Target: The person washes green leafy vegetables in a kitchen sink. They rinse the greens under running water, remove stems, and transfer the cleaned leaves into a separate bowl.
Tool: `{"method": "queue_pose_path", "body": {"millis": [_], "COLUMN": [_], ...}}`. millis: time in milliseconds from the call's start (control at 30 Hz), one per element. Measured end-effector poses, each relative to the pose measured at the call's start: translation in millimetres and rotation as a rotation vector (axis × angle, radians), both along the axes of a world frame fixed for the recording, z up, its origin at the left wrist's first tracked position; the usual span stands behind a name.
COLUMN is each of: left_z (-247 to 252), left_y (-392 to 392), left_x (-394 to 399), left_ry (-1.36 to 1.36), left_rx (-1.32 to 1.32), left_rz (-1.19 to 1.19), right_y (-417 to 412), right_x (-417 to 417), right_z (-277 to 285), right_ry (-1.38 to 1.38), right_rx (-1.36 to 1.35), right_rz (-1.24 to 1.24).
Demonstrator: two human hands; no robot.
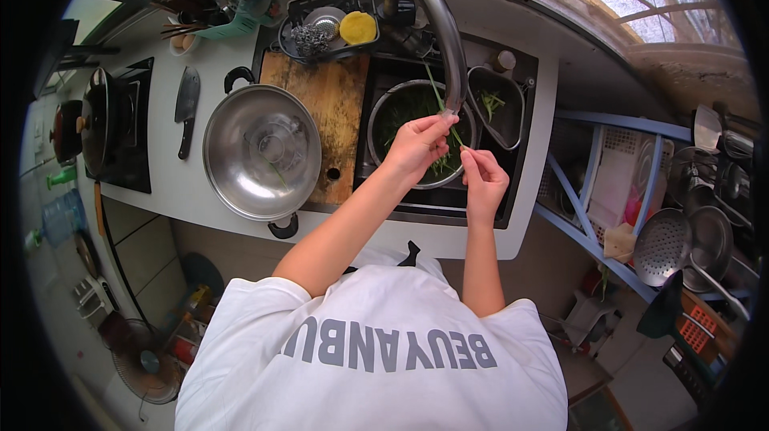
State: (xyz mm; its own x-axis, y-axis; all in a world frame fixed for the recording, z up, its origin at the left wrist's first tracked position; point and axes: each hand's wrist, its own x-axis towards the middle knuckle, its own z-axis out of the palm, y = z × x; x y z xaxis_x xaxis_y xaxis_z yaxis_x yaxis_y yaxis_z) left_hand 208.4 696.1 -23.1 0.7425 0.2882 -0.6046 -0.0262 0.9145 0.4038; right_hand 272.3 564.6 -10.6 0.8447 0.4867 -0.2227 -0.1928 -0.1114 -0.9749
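Note:
Between both hands runs a thin green vegetable stalk, held slantwise under the curved faucet spout. My left hand pinches it between thumb and fingers close to the spout's mouth. Lower and to the right, my right hand pinches its lower end. Below the hands, a round metal basin in the sink holds many green stalks and leaves, partly hidden by my left hand. Short green scraps lie in the corner strainer basket. A large metal wok with one green strand inside stands left.
A wooden cutting board lies between wok and sink. Left of the wok is a cleaver. Behind the board, a caddy holds a yellow sponge and steel wool. A blue rack stands right of the counter.

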Motion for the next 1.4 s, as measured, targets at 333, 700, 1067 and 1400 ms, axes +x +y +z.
{"method": "queue_pose_path", "body": {"millis": [333,700,1067,1400], "left_z": [18.4,59.6,70.4,105.1], "left_y": [17.8,21.1,23.3,31.2], "left_x": [-7.7,-16.3,-34.5,-54.2], "left_ry": [0.0,0.027,-0.052,-0.084], "left_rx": [0.027,0.339,0.305,0.216], "left_rz": [0.104,0.111,0.106,0.184], "right_y": [-40.7,-64.5,-63.0,-47.1], "right_x": [-6.2,-2.7,-1.8,-10.0], "right_z": [8.7,18.7,36.0,48.9], "right_ry": [-0.047,-0.065,-0.075,-0.048], "right_rx": [-0.056,-0.03,0.0,0.057], "right_rz": [0.001,0.046,0.085,0.182]}}
